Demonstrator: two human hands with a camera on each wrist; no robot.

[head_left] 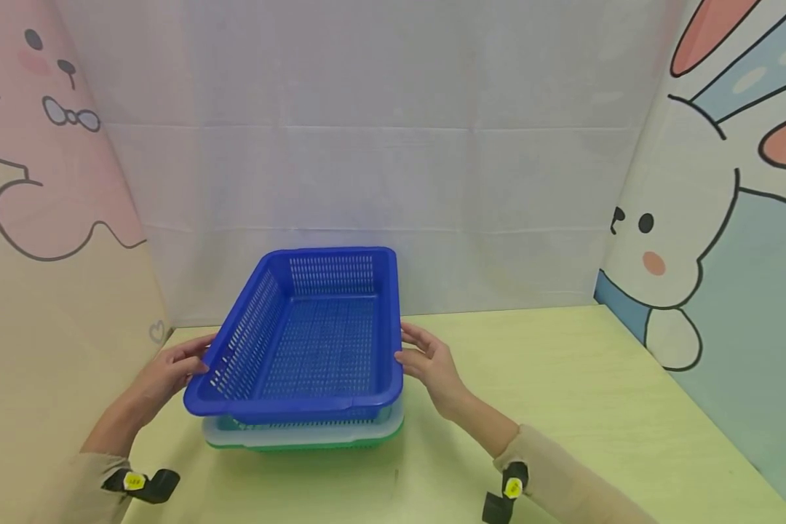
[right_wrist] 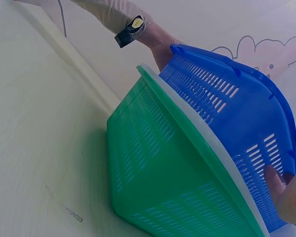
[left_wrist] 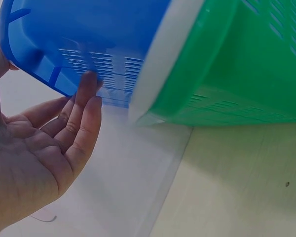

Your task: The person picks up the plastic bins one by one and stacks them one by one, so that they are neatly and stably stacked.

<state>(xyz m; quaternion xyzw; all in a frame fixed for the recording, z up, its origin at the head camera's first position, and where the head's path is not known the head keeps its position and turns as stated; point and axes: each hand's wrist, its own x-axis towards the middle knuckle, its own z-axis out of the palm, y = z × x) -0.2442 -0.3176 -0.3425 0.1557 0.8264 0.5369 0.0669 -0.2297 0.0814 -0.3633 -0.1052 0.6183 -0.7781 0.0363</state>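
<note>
A blue plastic basket (head_left: 401, 291) with slotted walls sits partly inside a white basket (head_left: 295, 437), which is nested in a green basket (left_wrist: 207, 74). In the right wrist view the blue wall (right_wrist: 237, 103) stands well above the white rim. My left hand (head_left: 164, 378) holds the blue rim at the left side, its fingers (left_wrist: 81, 113) underneath against the slotted wall. On the opposite side my right hand (head_left: 435, 367) grips the same rim, thumb and fingers about its edge. The inside of the blue basket shows only its bare mesh floor.
The stack stands on a pale yellow-green table (head_left: 530, 393), left of its middle. A white sheet (head_left: 380, 175) hangs behind the table. Panels with cartoon animals flank it on the left and right (head_left: 740, 276).
</note>
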